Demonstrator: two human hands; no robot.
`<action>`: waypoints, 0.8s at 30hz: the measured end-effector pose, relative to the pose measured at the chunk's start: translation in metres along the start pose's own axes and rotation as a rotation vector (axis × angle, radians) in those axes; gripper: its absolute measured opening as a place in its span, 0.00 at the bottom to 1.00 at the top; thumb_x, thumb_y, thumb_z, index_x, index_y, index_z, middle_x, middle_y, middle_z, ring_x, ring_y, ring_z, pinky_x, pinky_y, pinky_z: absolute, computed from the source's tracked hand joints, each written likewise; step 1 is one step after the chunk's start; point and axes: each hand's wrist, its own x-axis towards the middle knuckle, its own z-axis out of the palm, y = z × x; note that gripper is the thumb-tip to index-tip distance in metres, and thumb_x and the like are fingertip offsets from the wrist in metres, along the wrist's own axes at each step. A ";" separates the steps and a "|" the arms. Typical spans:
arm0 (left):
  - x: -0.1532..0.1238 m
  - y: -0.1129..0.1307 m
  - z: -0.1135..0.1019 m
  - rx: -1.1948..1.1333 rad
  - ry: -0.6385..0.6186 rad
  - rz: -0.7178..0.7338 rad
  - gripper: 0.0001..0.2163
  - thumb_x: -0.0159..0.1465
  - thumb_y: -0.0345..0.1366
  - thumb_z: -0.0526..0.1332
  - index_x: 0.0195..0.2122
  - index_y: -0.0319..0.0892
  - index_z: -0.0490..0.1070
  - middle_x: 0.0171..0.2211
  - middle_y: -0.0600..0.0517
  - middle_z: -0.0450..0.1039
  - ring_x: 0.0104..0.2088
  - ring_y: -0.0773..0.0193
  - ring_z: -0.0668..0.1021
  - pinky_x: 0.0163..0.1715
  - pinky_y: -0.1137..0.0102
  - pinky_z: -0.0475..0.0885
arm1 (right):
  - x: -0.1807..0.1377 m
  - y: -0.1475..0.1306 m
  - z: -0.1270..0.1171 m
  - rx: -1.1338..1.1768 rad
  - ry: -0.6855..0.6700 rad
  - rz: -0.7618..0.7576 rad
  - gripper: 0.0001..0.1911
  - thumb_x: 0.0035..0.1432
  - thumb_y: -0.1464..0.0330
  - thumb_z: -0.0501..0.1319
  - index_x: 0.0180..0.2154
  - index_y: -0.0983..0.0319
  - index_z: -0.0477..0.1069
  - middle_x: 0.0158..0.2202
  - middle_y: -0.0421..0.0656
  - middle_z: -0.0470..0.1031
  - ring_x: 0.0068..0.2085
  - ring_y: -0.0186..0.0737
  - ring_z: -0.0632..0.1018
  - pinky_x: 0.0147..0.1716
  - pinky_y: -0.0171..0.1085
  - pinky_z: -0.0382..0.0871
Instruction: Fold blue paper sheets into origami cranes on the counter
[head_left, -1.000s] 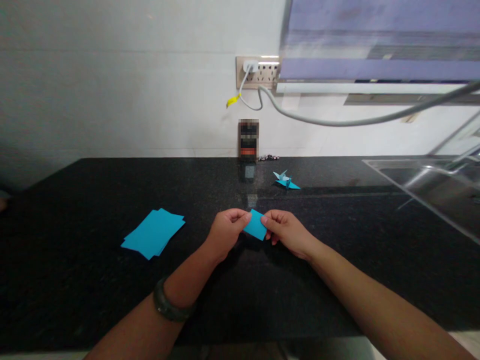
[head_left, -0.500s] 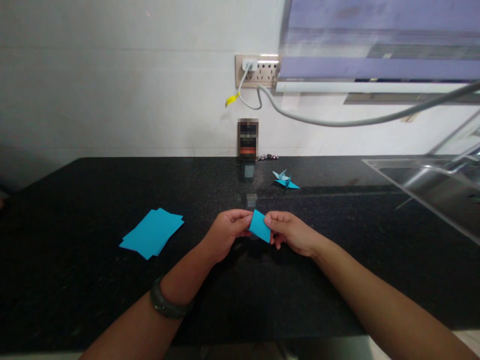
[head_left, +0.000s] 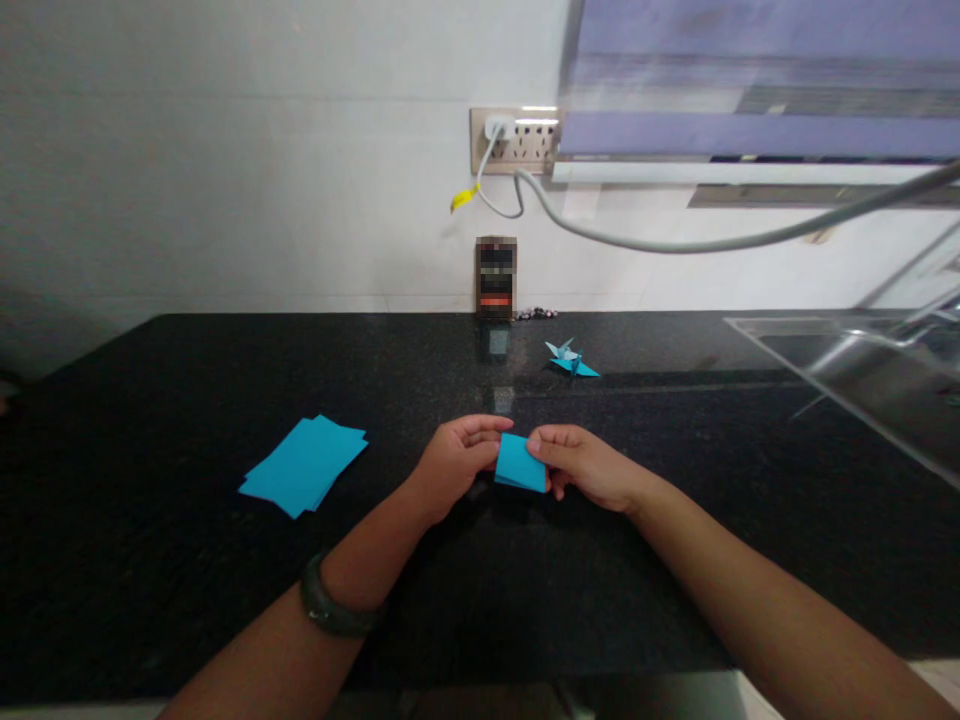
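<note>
Folded blue paper (head_left: 519,466), right hand (head_left: 581,461) — pinching

Paper stack (head_left: 304,467) sat on the worktop (head_left: 225,370), left of the folded sheet (head_left: 519,465); paper birds (head_left: 576,367) were behind that, slightly right, sink (head_left: 885,390) way off right.

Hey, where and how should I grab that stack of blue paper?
I'd pinch the right-hand corner, coming from the right. The stack of blue paper lies flat on the black countertop, so its edges seem the easiest hold. Corners jut out unevenly there, and that one is nearest the left hand.
</note>
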 end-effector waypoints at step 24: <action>0.003 -0.006 -0.008 0.076 -0.090 -0.152 0.11 0.49 0.39 0.64 0.28 0.35 0.70 0.22 0.52 0.70 0.22 0.70 0.69 0.25 0.72 0.63 | 0.006 0.002 0.001 0.027 0.313 -0.134 0.13 0.45 0.61 0.63 0.27 0.64 0.65 0.18 0.35 0.66 0.19 0.27 0.66 0.18 0.29 0.60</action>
